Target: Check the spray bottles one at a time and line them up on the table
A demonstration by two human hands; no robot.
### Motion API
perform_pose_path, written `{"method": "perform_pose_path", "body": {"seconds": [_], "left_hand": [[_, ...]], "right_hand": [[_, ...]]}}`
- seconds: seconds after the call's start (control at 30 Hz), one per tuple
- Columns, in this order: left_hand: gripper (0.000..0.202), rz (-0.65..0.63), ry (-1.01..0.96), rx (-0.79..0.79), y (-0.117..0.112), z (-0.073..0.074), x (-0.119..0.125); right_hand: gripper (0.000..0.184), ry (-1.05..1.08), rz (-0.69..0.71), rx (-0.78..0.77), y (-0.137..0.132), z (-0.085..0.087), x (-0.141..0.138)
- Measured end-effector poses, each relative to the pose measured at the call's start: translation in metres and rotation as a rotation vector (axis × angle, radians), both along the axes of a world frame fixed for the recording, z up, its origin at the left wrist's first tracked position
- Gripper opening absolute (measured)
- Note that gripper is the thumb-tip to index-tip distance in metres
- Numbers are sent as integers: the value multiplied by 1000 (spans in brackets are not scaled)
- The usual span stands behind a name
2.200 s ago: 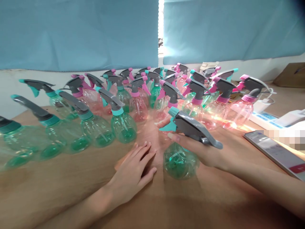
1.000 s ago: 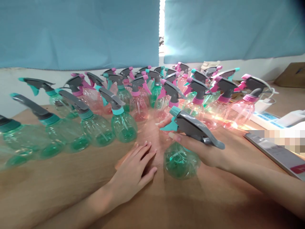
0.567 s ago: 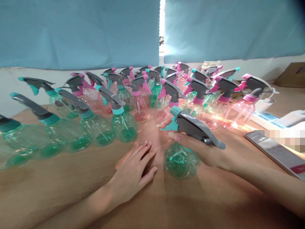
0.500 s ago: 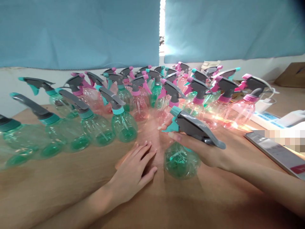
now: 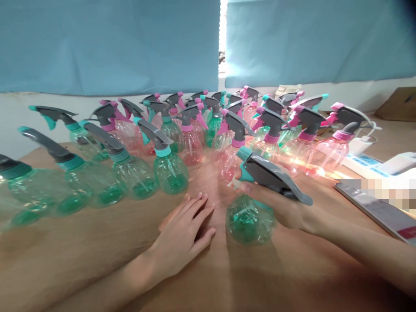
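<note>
My right hand point(image 5: 286, 210) is wrapped round the neck of a green spray bottle point(image 5: 248, 221) with a grey and teal spray head, its fingers on the teal trigger point(image 5: 247, 173). The bottle's nozzle points up and to the left, away from me. My left hand point(image 5: 180, 232) lies palm down on the wooden table point(image 5: 195, 286), fingers stretched out and holding nothing, a short way left of that bottle. Closest beyond it stands another green spray bottle point(image 5: 171, 173), the right end of a row of green ones.
Several pink and green spray bottles point(image 5: 191, 147) crowd the back of the table. At right are a phone point(image 5: 367, 208), a white power strip point(image 5: 367, 164) with plugs, and a cardboard box point(image 5: 398, 104) farther back. Blue blinds point(image 5: 107, 47) hang behind.
The fingers of my right hand have drawn the trigger in toward the bottle's neck. The whole view has shifted slightly; my left hand stays in place on the table.
</note>
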State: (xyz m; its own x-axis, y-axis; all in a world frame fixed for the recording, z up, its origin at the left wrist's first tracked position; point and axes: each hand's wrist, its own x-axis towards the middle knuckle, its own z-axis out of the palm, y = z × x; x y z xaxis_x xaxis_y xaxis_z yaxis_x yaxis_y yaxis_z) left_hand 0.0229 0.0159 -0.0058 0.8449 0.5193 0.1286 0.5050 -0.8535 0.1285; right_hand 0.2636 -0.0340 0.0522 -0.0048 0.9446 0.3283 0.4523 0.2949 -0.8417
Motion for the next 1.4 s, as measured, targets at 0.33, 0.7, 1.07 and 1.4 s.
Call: {"method": "perform_pose_path", "body": {"seconds": [0.33, 0.7, 1.07, 1.4], "left_hand": [[46, 2, -40, -16, -1, -2, -1], [45, 5, -44, -17, -1, -1, 0], [45, 6, -32, -3, 0, -1, -1], [46, 12, -27, -19, -1, -1, -1]], "right_hand": [[24, 19, -20, -53, 1, 1, -1], [26, 58, 4, -69, 0, 1, -2], [24, 77, 107, -18, 1, 3, -4], [26, 65, 112, -26, 1, 6, -3]]}}
